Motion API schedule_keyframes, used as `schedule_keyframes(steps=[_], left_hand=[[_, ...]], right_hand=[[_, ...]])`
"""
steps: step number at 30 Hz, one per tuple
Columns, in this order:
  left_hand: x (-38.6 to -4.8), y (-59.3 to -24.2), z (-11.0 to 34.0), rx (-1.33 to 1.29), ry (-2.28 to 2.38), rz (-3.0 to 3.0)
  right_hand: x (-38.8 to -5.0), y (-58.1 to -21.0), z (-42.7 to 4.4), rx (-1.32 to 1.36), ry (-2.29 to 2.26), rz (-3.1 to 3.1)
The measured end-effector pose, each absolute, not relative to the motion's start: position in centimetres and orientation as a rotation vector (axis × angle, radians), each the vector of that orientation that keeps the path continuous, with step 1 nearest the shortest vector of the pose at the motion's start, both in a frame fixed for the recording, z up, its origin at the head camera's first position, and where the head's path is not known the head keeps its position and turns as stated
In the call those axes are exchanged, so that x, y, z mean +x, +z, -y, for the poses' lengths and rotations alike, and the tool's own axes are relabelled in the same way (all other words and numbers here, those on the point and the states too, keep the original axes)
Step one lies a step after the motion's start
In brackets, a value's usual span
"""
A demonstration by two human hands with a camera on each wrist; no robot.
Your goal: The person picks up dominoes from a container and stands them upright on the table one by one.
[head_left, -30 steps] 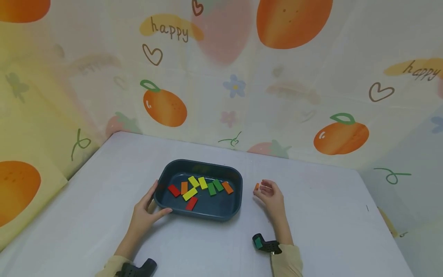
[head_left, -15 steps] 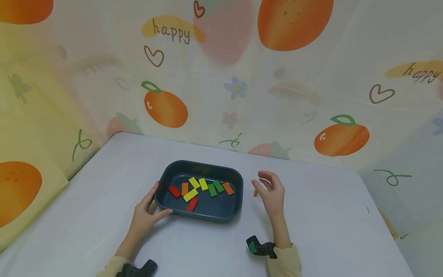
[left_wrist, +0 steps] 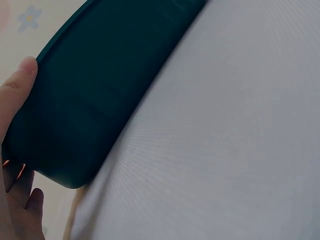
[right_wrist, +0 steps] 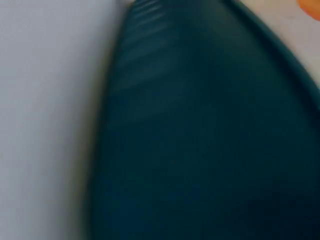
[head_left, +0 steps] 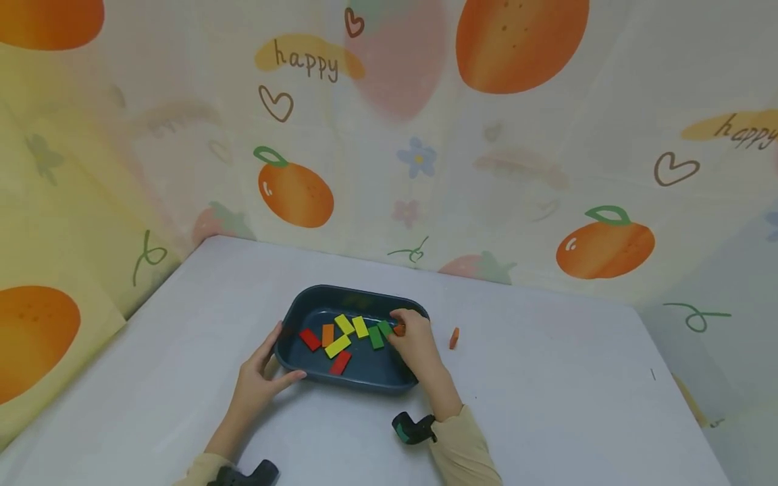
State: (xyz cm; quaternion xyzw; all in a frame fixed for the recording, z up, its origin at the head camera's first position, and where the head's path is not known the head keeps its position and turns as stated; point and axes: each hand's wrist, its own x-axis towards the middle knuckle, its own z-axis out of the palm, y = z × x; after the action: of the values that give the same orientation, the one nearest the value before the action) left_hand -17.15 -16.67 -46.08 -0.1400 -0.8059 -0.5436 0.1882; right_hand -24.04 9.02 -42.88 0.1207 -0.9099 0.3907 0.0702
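Centrally in the head view, a dark tray [head_left: 340, 382] stands towards the far edge of the bench [head_left: 559, 391], left of that edge's midpoint. It contains red blocks [head_left: 310, 339], yellow blocks [head_left: 338, 346], green blocks [head_left: 376, 338], a left orange block [head_left: 328, 335] and a rightmost orange block [head_left: 398, 330], the last partly hidden. The left grip [head_left: 258, 378] grasps the tray's near-left corner. The right grip [head_left: 416, 345] has moved from the standing orange block [head_left: 454, 338], which is on the bench between the tray and the right edge, to the rightmost orange block; whether it pinches this block cannot be told. Work thus appears to have passed to a second block of like colour, not yet lifted.

In the left wrist view, the thumb [left_wrist: 20, 82] touches the tray's rim, with fingers [left_wrist: 34, 205] lower down.

In the right wrist view, blurred tray wall fills most of the frame; the right grip is not discernible.
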Motion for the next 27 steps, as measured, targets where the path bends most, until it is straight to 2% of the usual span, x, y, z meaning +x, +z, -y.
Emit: schedule_keyframes(steps=[7, 14, 20, 27], left_hand=[[-17.3, -46.1, 16.9, -0.368, -1.531, 2.269], [-18.1, -47.7, 17.3, -0.399, -1.556, 2.262], [-18.4, -48.5, 17.8, -0.328, -1.540, 2.289], [-18.1, -47.9, 17.5, -0.310, -1.618, 2.286]], right_hand=[[-25.0, -43.7, -7.2, 0.201, 0.759, 3.042], [-25.1, -45.2, -6.9, 0.214, 0.563, 3.024], [-24.8, -44.1, -6.8, 0.266, 0.660, 3.058], [-23.2, -42.9, -8.6, 0.452, 1.210, 2.780]])
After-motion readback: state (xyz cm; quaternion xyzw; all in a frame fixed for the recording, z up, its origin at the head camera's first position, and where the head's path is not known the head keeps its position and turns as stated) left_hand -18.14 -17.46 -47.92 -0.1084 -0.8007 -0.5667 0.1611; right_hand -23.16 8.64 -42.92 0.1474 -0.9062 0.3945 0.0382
